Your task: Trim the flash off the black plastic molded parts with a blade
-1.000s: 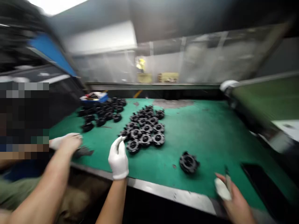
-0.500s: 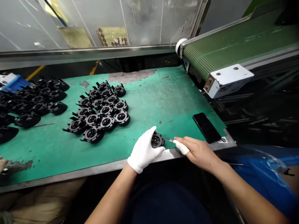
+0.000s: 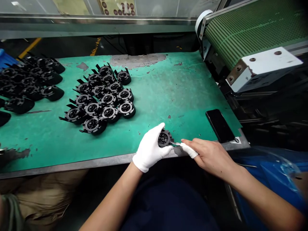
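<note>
My left hand point(image 3: 151, 148), in a white glove, is closed around a round black plastic part point(image 3: 164, 138) close to the table's front edge. The part's ribbed face points up toward me. My right hand point(image 3: 209, 154) is bare apart from a white cover on the thumb. Between its thumb and forefinger it pinches a small knife point(image 3: 177, 143) with a thin metal blade. The blade's tip meets the right rim of the black part; whether it cuts in, I cannot tell. The knife's handle is hidden inside my hand.
Several similar black parts point(image 3: 108, 98) stand grouped on the green tabletop point(image 3: 168, 86), with another group point(image 3: 31, 81) farther left. A black phone point(image 3: 220, 125) lies at the right. Beyond it are a white metal block point(image 3: 264, 69) and a green conveyor belt point(image 3: 250, 29). A person's leg point(image 3: 45, 195) shows lower left.
The knife tip has come from a small gap to the rim of the black part. My head view has tilted down and shifted, so the table sits higher in the picture.
</note>
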### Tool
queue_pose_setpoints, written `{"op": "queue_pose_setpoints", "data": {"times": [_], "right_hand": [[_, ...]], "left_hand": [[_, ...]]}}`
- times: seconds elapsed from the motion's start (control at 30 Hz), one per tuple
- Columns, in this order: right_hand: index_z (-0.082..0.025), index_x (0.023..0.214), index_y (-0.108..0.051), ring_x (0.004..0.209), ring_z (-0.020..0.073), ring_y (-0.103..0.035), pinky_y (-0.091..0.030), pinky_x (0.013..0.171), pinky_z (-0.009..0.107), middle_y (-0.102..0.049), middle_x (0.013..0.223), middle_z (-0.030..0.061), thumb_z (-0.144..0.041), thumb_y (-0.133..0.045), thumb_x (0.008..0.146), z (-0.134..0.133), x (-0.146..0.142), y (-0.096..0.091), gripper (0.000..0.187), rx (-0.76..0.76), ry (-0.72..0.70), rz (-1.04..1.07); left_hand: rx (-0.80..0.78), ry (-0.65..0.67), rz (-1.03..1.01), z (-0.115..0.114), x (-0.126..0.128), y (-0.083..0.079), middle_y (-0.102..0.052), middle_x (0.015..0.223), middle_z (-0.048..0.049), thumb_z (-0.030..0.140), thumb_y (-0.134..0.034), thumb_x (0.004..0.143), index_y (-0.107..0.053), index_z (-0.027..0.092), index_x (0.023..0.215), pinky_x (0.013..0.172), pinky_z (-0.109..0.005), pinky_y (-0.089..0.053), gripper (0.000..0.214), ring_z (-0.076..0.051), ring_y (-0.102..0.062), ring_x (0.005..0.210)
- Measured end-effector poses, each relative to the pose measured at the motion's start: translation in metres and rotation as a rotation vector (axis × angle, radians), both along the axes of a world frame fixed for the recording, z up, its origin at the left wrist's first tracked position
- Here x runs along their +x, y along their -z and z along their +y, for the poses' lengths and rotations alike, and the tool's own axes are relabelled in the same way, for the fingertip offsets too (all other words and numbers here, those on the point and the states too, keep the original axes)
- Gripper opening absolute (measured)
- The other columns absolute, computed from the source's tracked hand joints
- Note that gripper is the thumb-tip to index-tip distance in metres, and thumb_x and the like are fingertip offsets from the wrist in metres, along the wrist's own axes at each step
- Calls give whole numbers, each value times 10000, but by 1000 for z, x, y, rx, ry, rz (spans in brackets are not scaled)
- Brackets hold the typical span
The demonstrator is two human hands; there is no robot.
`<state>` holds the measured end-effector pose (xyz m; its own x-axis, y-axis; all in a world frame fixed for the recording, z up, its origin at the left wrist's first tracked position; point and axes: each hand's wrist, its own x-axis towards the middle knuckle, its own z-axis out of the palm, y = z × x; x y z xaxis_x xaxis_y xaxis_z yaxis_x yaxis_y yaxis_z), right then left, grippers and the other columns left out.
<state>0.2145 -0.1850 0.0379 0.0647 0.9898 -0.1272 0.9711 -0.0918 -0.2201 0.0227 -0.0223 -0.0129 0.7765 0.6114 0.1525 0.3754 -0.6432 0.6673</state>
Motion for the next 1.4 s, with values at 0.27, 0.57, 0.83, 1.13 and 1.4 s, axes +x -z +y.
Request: {"op": "queue_pose_setpoints", "data": {"times": [0.27, 0.57, 0.83, 1.13, 1.4], "right_hand": [[-279, 1331, -641, 914, 255, -712, -547, 711, 338, -736, 1147, 60, -230, -493, 911, 5, 46, 6, 448, 12, 285, -169], [-251, 1298, -650, 1142, 249, -659, -542, 948, 388, -686, 1291, 31, -218, -430, 931, -3, 38, 22, 429, 90, 225, 186], [-277, 1326, -641, 1004, 213, -693, -543, 818, 310, -730, 1161, 33, -228, -431, 954, 31, 4, 17, 429, 129, 31, 230], [-360, 1318, -645, 836, 221, -680, -430, 572, 294, -736, 980, 19, -338, -473, 960, 72, -10, 3, 397, 25, -33, -51], [-298, 1254, -676, 949, 315, -711, -530, 703, 401, -735, 1163, 74, -203, -482, 900, 79, 46, -8, 414, 25, 242, -168]], "left_hand": [[-32, 3, 64, 0, 2, -7, -471, 1524, -94, 397, -754, 746, -366, 217, 1495, 1194, -455, -387, 862, -300, -466, 1400], [139, 38, 227, 68, -60, -52, -299, 1630, -26, 338, -708, 810, -321, 266, 1530, 1256, -430, -259, 821, -279, -296, 1501], [-63, -132, 117, 38, -52, -19, -322, 1607, -130, 533, -817, 711, -214, 200, 1555, 1235, -448, -304, 1090, -307, -338, 1479], [-52, -159, 54, 35, -37, -8, -531, 1433, -123, 475, -810, 708, -386, 207, 1447, 1156, -461, -409, 893, -320, -517, 1338], [-78, -150, 39, 35, -39, -10, -521, 1462, -106, 385, -802, 696, -388, 231, 1481, 1169, -459, -406, 901, -312, -511, 1351]]}}
